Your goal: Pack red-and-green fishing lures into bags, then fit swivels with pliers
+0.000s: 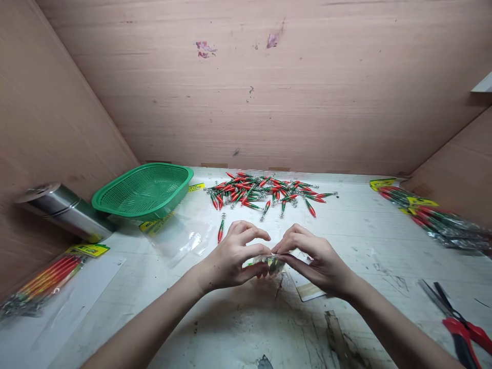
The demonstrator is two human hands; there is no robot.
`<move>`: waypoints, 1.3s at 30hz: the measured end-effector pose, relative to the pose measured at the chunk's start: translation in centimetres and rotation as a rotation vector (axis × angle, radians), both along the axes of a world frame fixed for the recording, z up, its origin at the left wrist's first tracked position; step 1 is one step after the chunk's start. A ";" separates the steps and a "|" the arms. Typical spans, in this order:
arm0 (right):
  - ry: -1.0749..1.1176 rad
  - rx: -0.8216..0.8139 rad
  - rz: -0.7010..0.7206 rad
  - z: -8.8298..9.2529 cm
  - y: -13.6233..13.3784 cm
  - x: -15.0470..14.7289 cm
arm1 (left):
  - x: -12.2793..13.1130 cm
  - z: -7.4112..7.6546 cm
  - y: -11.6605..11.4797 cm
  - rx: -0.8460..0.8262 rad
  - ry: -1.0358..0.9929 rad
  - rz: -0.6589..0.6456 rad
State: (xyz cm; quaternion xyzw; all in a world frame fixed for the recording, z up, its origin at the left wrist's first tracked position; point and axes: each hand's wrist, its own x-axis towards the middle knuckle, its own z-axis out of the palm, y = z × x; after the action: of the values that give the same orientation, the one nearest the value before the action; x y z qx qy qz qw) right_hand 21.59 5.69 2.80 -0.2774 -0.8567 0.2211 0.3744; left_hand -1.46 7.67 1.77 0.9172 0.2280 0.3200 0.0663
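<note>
My left hand (235, 255) and my right hand (315, 257) meet above the middle of the table. Between them is a small crinkled clear plastic bag (273, 264) with something green inside, partly hidden by my fingers. The fingers of both hands are closed on it, the right one pinching its top edge. Just beyond my hands lies a loose pile of red and green squid jigs (251, 192) with metal prongs. One single squid jig (221, 228) rests apart, close to my left hand. Under my right hand sits a small flat pale card or plate (309, 291).
A green plastic basket (154, 177) and a steel flask (63, 210) stand at the left, with clear bags (180, 236) before the basket. Packed jigs lie at left (49, 277) and right (426, 210). Red-handled scissors (453, 318) lie front right. Wooden panels (246, 102) enclose the table.
</note>
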 end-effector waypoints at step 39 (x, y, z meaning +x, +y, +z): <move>0.199 -0.044 0.148 3.9 2.1 -0.3 | 0.5 5.4 1.2 -0.440 -0.271 -0.267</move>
State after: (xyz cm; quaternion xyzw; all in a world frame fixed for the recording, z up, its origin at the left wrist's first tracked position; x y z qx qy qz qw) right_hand 21.34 7.82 6.69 -0.1983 -0.8283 0.2934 0.4341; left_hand -0.96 8.92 7.17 0.8515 0.1582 0.3709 0.3353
